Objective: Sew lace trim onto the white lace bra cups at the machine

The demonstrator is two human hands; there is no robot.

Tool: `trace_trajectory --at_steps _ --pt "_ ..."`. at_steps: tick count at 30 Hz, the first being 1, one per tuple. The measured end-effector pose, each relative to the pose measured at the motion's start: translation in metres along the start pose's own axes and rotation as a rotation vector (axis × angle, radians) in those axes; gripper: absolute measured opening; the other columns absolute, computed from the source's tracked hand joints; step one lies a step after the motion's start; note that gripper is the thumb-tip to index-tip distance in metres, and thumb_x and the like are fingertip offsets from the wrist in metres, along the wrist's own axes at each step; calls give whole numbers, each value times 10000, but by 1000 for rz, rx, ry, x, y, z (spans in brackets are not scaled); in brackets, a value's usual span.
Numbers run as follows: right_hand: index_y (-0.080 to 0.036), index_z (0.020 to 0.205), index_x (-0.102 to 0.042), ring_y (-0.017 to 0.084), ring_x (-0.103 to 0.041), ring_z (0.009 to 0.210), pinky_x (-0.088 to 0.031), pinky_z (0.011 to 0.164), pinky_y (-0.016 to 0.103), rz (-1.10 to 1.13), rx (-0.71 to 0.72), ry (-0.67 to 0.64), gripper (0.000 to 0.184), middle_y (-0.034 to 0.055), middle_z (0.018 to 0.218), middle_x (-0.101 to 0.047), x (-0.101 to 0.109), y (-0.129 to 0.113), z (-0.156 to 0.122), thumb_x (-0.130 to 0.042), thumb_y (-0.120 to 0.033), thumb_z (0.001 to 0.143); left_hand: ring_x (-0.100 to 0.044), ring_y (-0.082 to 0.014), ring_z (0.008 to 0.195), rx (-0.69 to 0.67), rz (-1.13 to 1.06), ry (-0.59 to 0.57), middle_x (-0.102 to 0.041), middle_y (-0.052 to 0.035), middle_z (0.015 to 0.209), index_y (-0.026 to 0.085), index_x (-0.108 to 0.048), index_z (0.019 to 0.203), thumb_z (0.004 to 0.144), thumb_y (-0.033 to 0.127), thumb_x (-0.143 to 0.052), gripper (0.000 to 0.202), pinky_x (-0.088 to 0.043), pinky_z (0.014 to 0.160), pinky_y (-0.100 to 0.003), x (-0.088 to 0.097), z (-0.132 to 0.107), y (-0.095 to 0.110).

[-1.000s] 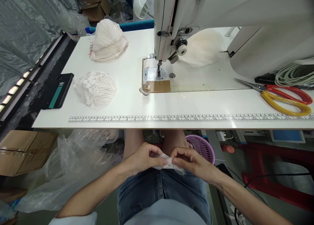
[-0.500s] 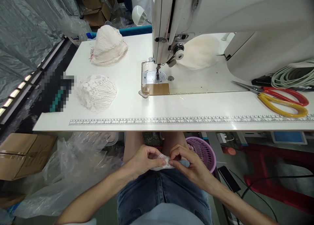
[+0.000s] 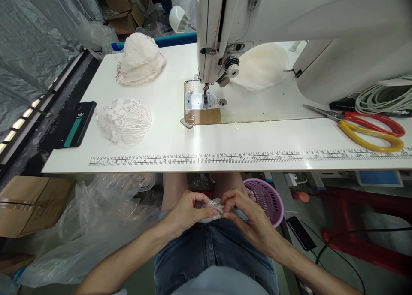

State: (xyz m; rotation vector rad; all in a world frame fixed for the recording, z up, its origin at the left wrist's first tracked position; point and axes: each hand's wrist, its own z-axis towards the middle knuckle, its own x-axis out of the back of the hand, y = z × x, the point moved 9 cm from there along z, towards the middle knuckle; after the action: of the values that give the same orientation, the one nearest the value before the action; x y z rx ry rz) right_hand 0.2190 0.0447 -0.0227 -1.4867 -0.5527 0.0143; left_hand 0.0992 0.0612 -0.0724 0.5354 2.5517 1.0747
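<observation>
Over my lap, just below the table edge, a small piece of white fabric with reddish dots is stretched between my hands. My left hand pinches its left side between thumb and fingers. At its right edge my right hand is closed, thumb and fingertips together on the cloth. Part of the fabric is hidden behind the fingers. Above, on the white table, stands a sewing machine. To its left lie a lace piece and a stack of cream fabric cups.
Red and yellow scissors and a coil of cord lie at the table's right. A dark phone rests at the left edge. Below are a purple basket, a red stool, another phone and plastic bags.
The fabric between my hands has shifted slightly and shows more of its dotted part. Both hands keep their grip in nearly the same place. The view has moved a little.
</observation>
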Motion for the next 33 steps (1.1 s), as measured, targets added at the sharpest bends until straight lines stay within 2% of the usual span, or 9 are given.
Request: trace_trajectory --at_steps 9,16,27,30,33 --pt "-215 815 -478 156 -539 809 -430 707 256 201 -132 -15 169 33 863 -553 -3 11 6 -424 -320 937 -498 -83 579 36 4 0 -608 -20 646 98 -677 728 538 461 -793 426 -353 547 -193 0 -1 2" --pt "-207 778 -482 142 -523 737 -426 642 242 227 -188 -33 256 16 781 -546 -5 18 8 -420 -406 926 -502 -87 583 47 1 6 -609 -15 644 101 -677 707 522 442 -804 409 -364 558 -196 0 -2 2" --pt "-200 743 -481 124 -465 679 -396 614 237 340 -290 -46 210 -14 733 -497 -7 25 9 -548 -372 844 -474 -87 586 3 81 -26 -584 -4 638 104 -680 727 603 344 -759 281 -341 556 -198 -2 -1 3" --pt "-201 834 -499 129 -493 734 -416 653 240 403 -322 -112 189 -5 793 -516 -11 27 7 -570 -376 829 -474 -90 584 -28 138 -43 -587 1 629 115 -689 708 617 320 -742 230 -336 554 -196 -4 -1 8" --pt "-195 972 -533 148 -524 819 -426 703 254 399 -320 -259 229 28 892 -566 -19 25 5 -521 -398 867 -469 -96 574 -67 201 -76 -588 -2 606 113 -699 697 649 330 -714 223 -330 545 -197 -10 -3 16"
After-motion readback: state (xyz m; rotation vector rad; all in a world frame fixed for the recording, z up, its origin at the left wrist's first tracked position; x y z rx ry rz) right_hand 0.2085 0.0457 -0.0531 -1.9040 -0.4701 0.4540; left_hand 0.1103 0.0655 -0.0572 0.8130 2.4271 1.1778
